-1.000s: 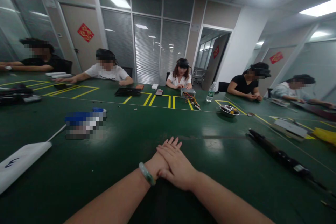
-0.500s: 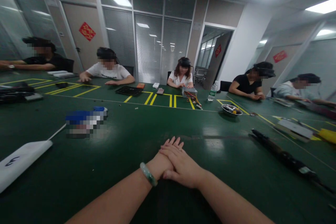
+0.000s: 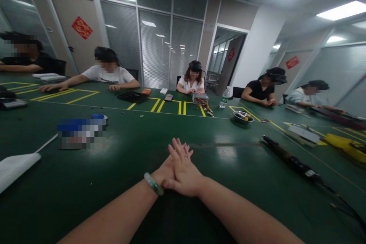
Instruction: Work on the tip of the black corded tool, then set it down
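Note:
My left hand [image 3: 164, 170], with a green and white bangle [image 3: 153, 184] at its wrist, lies under my right one. Across the back of it rests my right hand [image 3: 185, 172], a ring on one finger. The right fingers are stretched out and slightly apart. Of the left hand, part of the back and some extended fingertips show; the rest is covered. Both hands are over the green tabletop [image 3: 122, 167], and no object shows in either.
A white power strip [image 3: 18, 167] lies at left, near a blurred blue-and-white item [image 3: 81, 131]. At right are a black rod-like tool [image 3: 291, 162], a metal bowl [image 3: 243, 117] and a yellow object [image 3: 345, 146]. A water bottle [image 3: 224, 97] stands farther back. Several people sit opposite.
My right hand has shifted over the left, its fingers now pointing more upward and apart. The view has turned slightly right. A person opposite has stretched an arm out towards the left side.

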Available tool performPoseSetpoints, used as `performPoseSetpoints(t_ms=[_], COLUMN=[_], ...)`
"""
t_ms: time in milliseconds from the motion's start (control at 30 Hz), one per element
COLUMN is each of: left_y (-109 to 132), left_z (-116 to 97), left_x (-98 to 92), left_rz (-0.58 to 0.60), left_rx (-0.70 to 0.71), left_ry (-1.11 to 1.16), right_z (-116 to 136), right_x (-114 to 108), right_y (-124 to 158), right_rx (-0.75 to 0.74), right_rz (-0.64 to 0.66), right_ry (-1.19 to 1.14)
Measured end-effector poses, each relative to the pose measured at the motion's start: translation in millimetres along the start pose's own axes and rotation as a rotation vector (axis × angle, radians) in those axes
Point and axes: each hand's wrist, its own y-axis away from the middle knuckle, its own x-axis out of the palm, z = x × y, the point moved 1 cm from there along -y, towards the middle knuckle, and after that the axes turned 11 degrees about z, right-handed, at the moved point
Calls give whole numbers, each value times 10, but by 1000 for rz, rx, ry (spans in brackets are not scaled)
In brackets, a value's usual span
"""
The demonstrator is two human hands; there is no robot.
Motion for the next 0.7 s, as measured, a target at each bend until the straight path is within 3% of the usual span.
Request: performPoseSetpoints(t_ms=[100,167,233,300,400,500,600,700], left_y=[-28,-57,-81,-91,-84,-76,-77,-74], left_z=[24,17,5,-2,5,17,23,27], left_x=[18,19,4,-20,-52,-60,-50,-40], left_rz=[6,12,22,48,89,99,94,94], left_rx=[-21,-22,-52,-88,-93,-98,-97,-90], left_ry=[52,70,92,128,175,193,196,199], right_z=[-25,-191,-515,-955,-1628,-2087,-2321,-2490], right_x=[-4,-21,-75,-191,-459,-721,-883,-958], right_y=[-25,23,170,444,1096,1930,2740,3322], right_rx=[11,49,173,397,843,1259,1517,1648], right_rz=[33,57,20,-88,-274,-406,-518,-533], right_ry=[-44,-67,-44,39,231,449,611,566])
